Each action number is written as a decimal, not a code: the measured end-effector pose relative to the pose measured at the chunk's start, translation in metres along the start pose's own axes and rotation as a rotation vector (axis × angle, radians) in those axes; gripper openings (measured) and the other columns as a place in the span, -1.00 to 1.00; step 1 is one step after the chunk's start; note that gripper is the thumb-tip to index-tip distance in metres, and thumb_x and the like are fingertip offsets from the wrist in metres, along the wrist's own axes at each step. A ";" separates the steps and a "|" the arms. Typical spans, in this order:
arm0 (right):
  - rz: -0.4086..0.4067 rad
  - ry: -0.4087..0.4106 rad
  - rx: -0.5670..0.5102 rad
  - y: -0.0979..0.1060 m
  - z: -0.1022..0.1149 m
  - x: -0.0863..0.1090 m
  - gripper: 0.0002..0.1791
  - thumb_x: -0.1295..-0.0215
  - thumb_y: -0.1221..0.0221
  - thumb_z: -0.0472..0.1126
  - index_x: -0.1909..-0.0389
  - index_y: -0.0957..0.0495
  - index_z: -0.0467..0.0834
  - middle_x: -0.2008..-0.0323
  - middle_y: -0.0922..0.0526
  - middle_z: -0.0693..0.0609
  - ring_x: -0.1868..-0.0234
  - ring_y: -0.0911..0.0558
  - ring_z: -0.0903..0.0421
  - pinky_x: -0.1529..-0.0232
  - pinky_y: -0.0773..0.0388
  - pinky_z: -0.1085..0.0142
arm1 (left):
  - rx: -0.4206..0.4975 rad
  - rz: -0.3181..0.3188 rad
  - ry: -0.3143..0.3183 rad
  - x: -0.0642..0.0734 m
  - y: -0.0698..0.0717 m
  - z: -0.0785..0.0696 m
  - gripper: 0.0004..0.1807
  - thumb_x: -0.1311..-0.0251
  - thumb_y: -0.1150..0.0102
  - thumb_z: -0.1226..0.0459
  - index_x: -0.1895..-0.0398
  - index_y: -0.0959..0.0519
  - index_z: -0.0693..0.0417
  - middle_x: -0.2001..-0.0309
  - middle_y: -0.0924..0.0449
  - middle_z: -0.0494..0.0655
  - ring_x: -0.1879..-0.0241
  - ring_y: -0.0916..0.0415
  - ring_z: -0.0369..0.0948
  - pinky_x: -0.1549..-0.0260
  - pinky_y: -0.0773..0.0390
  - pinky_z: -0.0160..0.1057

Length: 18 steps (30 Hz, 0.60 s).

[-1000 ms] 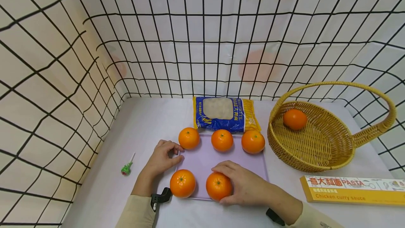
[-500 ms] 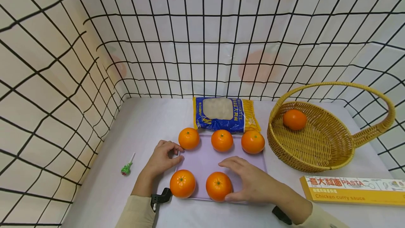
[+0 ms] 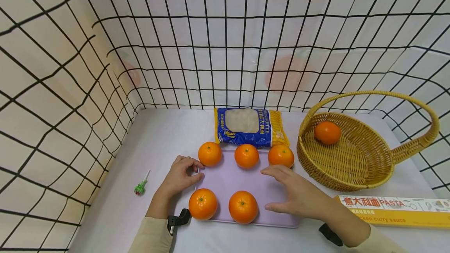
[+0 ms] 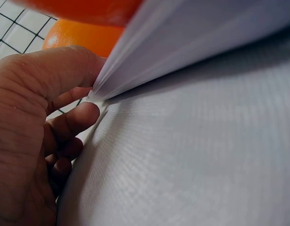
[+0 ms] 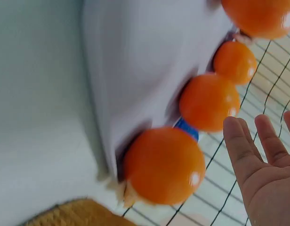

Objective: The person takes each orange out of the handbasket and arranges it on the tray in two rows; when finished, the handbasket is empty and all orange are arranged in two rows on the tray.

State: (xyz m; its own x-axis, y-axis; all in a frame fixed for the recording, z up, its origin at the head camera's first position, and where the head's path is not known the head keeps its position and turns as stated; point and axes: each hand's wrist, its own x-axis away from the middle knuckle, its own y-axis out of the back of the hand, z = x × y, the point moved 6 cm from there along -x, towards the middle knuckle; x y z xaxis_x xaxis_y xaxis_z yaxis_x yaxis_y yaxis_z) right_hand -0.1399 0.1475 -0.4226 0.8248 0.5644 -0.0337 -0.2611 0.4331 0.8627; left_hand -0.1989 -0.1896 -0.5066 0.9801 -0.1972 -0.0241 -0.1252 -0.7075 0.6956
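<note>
A lilac tray [image 3: 225, 177] bears oranges along its far and near sides. Two near ones are a left orange [image 3: 203, 204] and a middle orange [image 3: 243, 207]; three more, among them the far right orange [image 3: 281, 156], line the far edge. My left hand [image 3: 181, 175] pinches the tray's left edge with curled fingers; in the left wrist view the thumb [image 4: 76, 66] lies at the tray rim [image 4: 121, 61]. Over the tray's right side my right hand [image 3: 299, 192] is spread and holds nothing, its fingertips overlapping the far right orange's lower edge in the head view.
A wicker basket [image 3: 346, 184] with one orange [image 3: 327, 132] inside stands at the right. Behind the tray lies a blue and yellow pasta bag [image 3: 246, 127]. A pasta box [image 3: 397, 211] is at the right front, a lollipop [image 3: 140, 186] at the left. Black wire mesh [image 3: 225, 46] surrounds the table.
My right hand has let go of the middle near orange and moved right, away from it, with fingers spread. That orange stays in place. The left hand has not moved.
</note>
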 end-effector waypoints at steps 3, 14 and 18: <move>-0.045 -0.001 0.026 0.011 -0.007 0.003 -0.11 0.00 -0.47 0.31 -0.36 -0.40 0.13 -0.32 -0.49 0.13 -0.22 -0.61 0.07 -0.19 -0.60 0.02 | 0.001 0.004 -0.002 0.000 0.000 0.000 -0.80 -0.09 -0.46 0.18 0.23 -0.66 -0.23 0.35 -0.51 -0.30 0.03 -0.29 -0.20 0.02 -0.30 -0.12; -0.109 -0.139 0.023 0.055 -0.040 0.011 -0.10 -0.07 -0.50 0.14 -0.40 -0.36 -0.04 -0.33 -0.44 -0.11 -0.26 -0.55 -0.23 -0.17 -0.55 -0.21 | -0.018 -0.002 0.016 -0.002 -0.001 0.002 -0.80 -0.09 -0.46 0.16 0.24 -0.66 -0.24 0.35 -0.50 -0.32 0.03 -0.29 -0.21 0.02 -0.31 -0.13; -0.154 -0.164 0.050 0.071 -0.053 0.014 -0.10 -0.12 -0.47 0.15 -0.42 -0.33 -0.06 -0.34 -0.43 -0.14 -0.22 -0.56 -0.28 -0.12 -0.56 -0.25 | -0.011 0.002 0.015 -0.002 -0.002 0.002 -0.80 -0.09 -0.46 0.17 0.24 -0.66 -0.24 0.35 -0.51 -0.31 0.02 -0.29 -0.20 0.02 -0.31 -0.12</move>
State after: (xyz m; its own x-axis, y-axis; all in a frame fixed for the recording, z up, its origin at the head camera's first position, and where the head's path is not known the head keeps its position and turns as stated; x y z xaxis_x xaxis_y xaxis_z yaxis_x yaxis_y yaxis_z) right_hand -0.1737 0.2230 -0.3888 0.9246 0.3707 -0.0875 -0.1043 0.4673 0.8780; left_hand -0.2005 -0.1891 -0.5093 0.9819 -0.1889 -0.0118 -0.1261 -0.6997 0.7033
